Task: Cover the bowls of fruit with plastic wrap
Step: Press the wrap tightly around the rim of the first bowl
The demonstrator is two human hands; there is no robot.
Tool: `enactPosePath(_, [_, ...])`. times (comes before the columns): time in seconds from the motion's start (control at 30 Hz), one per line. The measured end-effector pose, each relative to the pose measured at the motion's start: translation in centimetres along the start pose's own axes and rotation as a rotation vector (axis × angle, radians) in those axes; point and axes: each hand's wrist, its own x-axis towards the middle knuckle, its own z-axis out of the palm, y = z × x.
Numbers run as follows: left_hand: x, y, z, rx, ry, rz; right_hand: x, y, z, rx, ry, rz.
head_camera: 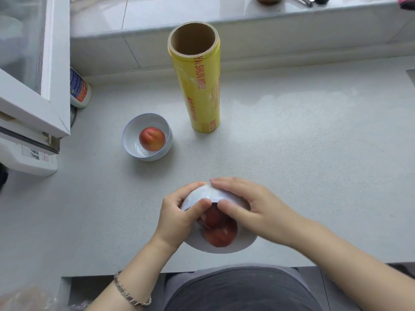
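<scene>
1. Head view looks down at my gray counter (292, 142), and both my hands meet close to its front edge.
2. My left hand (177, 218) grips the left side of the near bowl (224, 249), with fingers curled round its wall and the thumb by the rim.
3. My right hand (253, 207) holds the same bowl from the top and right, with fingers laid over its back and the thumb pressing by the rim.
4. That white bowl is tipped so its mouth faces me. A red fruit (221, 234) sits inside under something clear and shiny that looks like wrap.
5. The far bowl (134, 133) sits flat, off to the left and farther back, well apart from my hands. It holds a second fruit (152, 138).
6. The roll of plastic wrap (197, 86) stands upright behind, near the far bowl but not touching it.
7. Counter stretches wide on the right, and between my hands and the roll.
8. On the left, a white window frame (33, 90) and a bottle (79, 88) crowd the counter's side.
</scene>
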Motion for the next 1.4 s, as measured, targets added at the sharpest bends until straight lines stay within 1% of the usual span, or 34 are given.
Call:
enactPosePath(0.07, [0.4, 0.0, 0.3, -0.017, 0.029, -0.009, 0.4, 0.5, 0.5, -0.049, -0.027, 0.022])
enactPosePath(0.27, [0.9, -0.6, 0.5, -0.103, 0.058, -0.045, 1.7, 1.5, -0.2, 0.177, -0.073, 0.280])
enactPosePath(0.33, [1.1, -0.3, 0.7, -0.115, 0.063, -0.081, 1.6, 2.1, -0.4, 0.277, -0.060, 0.313])
enactPosePath(0.4, [1.2, 0.2, 1.1, -0.160, 0.085, -0.161, 1.2, 2.7, -0.8, 0.404, -0.012, 0.350])
enactPosePath(0.5, [1.6, 0.7, 1.8, -0.261, 0.174, -0.428, 0.3, 3.4, -1.2, 0.453, 0.006, 0.365])
enactPosePath(0.57, [2.1, 1.0, 2.1, -0.324, 0.152, -0.588, -0.2, 3.5, -1.2, 0.483, 0.008, 0.376])
enactPosePath(0.6, [2.4, 1.1, 2.2, -0.350, 0.120, -0.636, -0.3, 3.5, -1.2, 0.495, 0.029, 0.390])
enactPosePath(0.67, [3.2, 1.3, 2.5, -0.347, 0.059, -0.675, -0.3, 3.9, -1.2, 0.512, 0.075, 0.436])
enactPosePath(0.8, [5.1, 1.2, 2.9, -0.171, 0.014, -0.687, -0.5, 5.0, -1.2, 0.551, 0.134, 0.541])
enactPosePath(0.9, [6.4, 1.4, 3.5, -0.088, -0.023, -0.625, -0.5, 5.8, -1.0, 0.637, 0.252, 0.571])
enactPosePath(1.03, [7.7, 2.4, 3.4, 0.013, 0.010, -0.497, 1.1, 7.2, -2.0, 0.822, 0.552, 0.633])
enactPosePath(1.1, [7.8, 2.6, 2.7, 0.041, -0.006, -0.495, 2.6, 8.3, -3.3, 0.860, 0.718, 0.633])
enactPosePath(1.2, [7.5, 1.7, 1.5, 0.117, -0.020, -0.526, 5.4, 9.8, -5.9, 0.816, 0.903, 0.600])
enactPosePath(1.3, [7.4, 0.5, 0.5, 0.213, -0.004, -0.537, 7.8, 11.1, -7.8, 0.804, 0.980, 0.620])
enactPosePath(1.4, [7.5, 0.1, 0.1, 0.172, -0.006, -0.591, 9.1, 12.0, -8.1, 0.825, 0.981, 0.674])
